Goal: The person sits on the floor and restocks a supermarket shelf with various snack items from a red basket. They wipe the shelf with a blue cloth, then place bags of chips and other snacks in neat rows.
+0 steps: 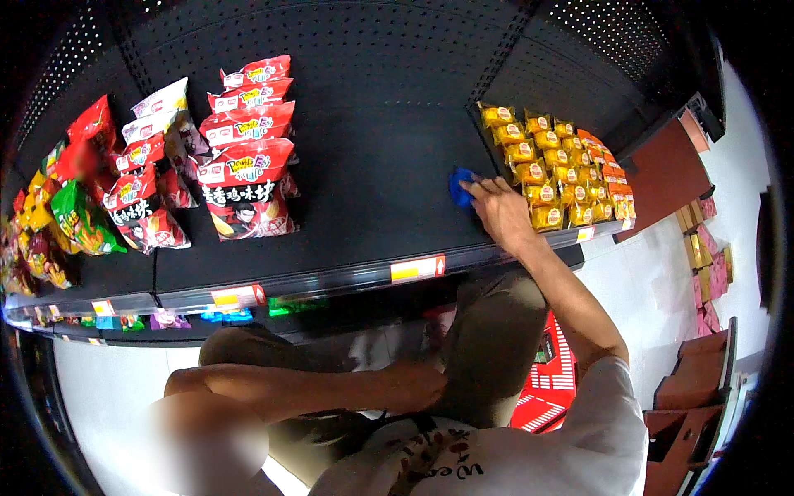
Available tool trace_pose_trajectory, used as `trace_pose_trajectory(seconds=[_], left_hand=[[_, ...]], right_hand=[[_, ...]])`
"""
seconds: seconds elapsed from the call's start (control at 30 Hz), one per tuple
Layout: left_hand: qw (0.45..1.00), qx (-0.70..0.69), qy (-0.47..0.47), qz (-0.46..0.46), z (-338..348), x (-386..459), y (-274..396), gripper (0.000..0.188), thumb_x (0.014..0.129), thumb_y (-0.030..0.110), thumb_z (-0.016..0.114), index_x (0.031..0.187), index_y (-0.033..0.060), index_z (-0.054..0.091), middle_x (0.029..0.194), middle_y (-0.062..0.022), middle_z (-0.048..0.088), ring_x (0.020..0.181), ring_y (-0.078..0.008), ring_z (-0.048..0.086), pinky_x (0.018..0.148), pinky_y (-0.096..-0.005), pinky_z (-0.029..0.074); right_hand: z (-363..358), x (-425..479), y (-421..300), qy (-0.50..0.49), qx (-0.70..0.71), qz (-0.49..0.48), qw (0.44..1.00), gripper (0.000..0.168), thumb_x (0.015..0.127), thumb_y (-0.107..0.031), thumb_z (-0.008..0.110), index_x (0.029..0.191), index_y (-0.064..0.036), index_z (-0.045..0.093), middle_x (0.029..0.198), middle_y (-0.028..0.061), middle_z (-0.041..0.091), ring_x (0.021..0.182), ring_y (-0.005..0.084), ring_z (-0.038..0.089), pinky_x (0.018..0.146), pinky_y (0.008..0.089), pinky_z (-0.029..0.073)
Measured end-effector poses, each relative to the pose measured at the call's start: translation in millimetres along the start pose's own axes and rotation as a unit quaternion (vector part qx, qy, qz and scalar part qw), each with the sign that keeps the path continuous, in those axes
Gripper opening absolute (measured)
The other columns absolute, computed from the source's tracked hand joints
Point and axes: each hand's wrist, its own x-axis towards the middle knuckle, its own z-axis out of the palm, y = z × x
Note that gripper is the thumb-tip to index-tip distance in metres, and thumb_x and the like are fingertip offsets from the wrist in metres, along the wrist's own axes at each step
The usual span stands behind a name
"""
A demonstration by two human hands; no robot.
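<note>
My right hand point(504, 211) presses a bunched blue cloth point(460, 188) onto the black shelf point(372, 204). Its fingers are closed around the near side of the cloth. Just right of this hand stand rows of small yellow-wrapped snack packs point(546, 193). My left forearm lies across my lap, and my left hand point(419, 385) rests against my right thigh. The fingers of that hand are in shadow, so their pose is unclear. Left of the cloth, a row of red and white snack bags point(248, 186) stands one behind another.
More snack bags point(133, 208) and a green bag point(84, 217) fill the shelf's left end. Orange packs point(614, 180) stand at the right end. Price tags point(418, 270) line the front edge. A red plastic basket point(546, 384) sits on the floor beside my right leg.
</note>
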Motion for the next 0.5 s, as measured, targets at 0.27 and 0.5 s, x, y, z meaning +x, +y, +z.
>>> trace_pose_trajectory(seconds=[0.27,0.5], left_hand=[[1.0,-0.011,0.0,-0.01,-1,0,-15,0.03,0.1,0.027,0.046,0.108,0.0063,0.066,0.095,-0.02,0.07,0.088,-0.0401,0.069,0.081,-0.053,0.055],[0.999,-0.018,-0.029,-0.001,-4,3,-22,0.029,0.099,0.026,0.047,0.111,0.009,0.067,0.103,-0.0187,0.07,0.094,-0.0389,0.069,0.083,-0.0514,0.055]], right_hand=[[39,110,-15,0.059,0.01,0.035,0.998,0.046,0.088,-0.001,0.058,0.132,-0.013,0.063,0.137,0.0123,0.061,0.12,0.032,0.06,0.1,0.0411,0.052],[15,77,-117,0.077,0.101,-0.148,0.981,0.05,0.078,0.0,0.066,0.128,-0.006,0.063,0.137,0.0171,0.059,0.12,0.0329,0.058,0.097,0.0419,0.054]])
